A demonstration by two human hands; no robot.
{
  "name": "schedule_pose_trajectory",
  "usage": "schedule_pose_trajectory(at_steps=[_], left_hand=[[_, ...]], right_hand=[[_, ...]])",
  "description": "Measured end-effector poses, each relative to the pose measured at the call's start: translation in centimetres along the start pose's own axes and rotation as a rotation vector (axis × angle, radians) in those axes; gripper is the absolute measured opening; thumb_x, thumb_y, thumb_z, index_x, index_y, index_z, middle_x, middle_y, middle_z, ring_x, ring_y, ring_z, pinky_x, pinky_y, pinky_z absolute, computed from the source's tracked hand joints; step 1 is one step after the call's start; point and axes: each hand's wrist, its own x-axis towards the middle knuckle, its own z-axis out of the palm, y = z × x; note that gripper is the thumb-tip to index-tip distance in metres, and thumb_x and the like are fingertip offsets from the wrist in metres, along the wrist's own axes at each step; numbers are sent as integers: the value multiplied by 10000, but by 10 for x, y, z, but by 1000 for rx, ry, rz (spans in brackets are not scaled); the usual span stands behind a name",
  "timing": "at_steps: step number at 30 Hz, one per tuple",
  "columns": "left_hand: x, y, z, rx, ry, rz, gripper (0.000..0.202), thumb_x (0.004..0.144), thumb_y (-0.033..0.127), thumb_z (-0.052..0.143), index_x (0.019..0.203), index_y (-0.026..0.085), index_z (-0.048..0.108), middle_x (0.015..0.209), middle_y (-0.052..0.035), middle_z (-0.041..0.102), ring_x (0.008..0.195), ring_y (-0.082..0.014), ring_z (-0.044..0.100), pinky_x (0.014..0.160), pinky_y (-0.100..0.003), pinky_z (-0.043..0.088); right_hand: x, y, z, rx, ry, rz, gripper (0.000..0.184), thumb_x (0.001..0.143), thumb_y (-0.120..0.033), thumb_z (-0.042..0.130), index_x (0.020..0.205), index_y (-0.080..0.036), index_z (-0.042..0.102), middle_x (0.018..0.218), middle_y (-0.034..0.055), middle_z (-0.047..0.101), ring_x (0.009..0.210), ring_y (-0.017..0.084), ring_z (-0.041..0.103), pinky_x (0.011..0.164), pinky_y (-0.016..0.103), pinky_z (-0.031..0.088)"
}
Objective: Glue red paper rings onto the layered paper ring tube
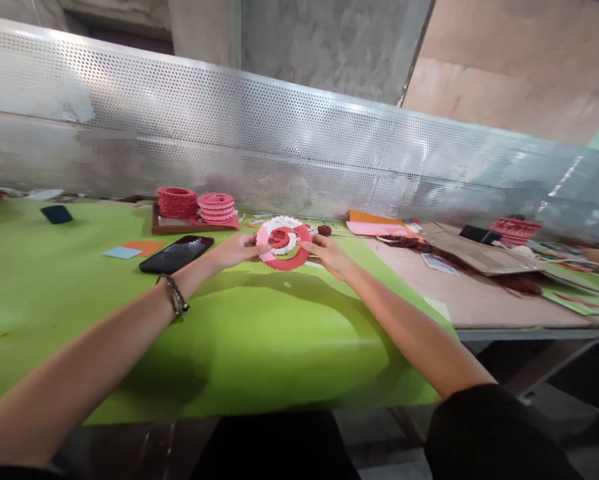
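Forearms were extended over the green tabletop, the left hand and right hand pinched on opposite rims of a paper rosette, judged light, flimsy, crushable, best gripped by its edges.

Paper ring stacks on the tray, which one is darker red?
The left stack on the wooden tray is the darker red; the right stack beside it is lighter, pinkish.

Both hands, left and right, gripping a red-pink-white paper rosette over green table, black phone nearby
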Motion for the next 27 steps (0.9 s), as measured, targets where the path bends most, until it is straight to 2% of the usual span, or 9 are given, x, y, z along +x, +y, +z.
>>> schedule_pose_trajectory(at_steps=[3,7,13,16,21,24,27], left_hand=[[2,-1,-3,14,-14,18,348,745,467,681,903,159,723,919,-68,754,854,-242,684,723,-302,551],[4,-3,-5,33,-1,48,378,704,487,690,917,175,722,973,-64,756,914,-264,674,762,-315,542],[3,-6,-1,29,24,63,505,779,552,604,1078,152,681,1040,-107,742,923,-256,684,779,-337,556],[3,-5,-1,36,14,65,490,777,532,616,1057,137,690,1035,-116,745,914,-260,688,781,-344,562],[3,-3,-3,49,-3,97,356,737,446,690,978,187,730,995,-69,767,918,-258,690,776,-317,556],[3,-4,-1,55,15,106,343,752,464,683,952,189,735,971,-72,772,897,-257,702,757,-313,559],[2,-5,1,66,62,113,419,789,517,646,999,164,727,952,-93,773,866,-259,716,718,-316,567]], right_hand=[[2,0,-3,10,-19,-9,65,849,-193,691,903,-208,658,1085,75,712,964,199,693,1002,471,552],[3,0,-4,23,-24,-45,184,773,-185,764,930,-217,673,1094,69,714,1012,216,680,1029,473,528],[0,1,0,54,-12,-73,167,828,-246,711,987,-229,664,1155,58,705,1046,197,671,1018,430,536],[2,5,0,46,0,-61,164,825,-273,719,969,-225,655,1106,53,710,1005,181,677,975,404,561],[6,6,-5,1,19,-71,196,799,-266,749,971,-224,665,1018,40,710,946,172,669,956,398,563],[5,3,-5,-17,22,-89,172,804,-253,745,960,-225,681,1052,49,706,990,187,667,1004,418,532],[4,2,-3,-22,30,-95,175,849,-276,701,1016,-227,679,1116,64,692,1021,190,670,1016,418,526]])
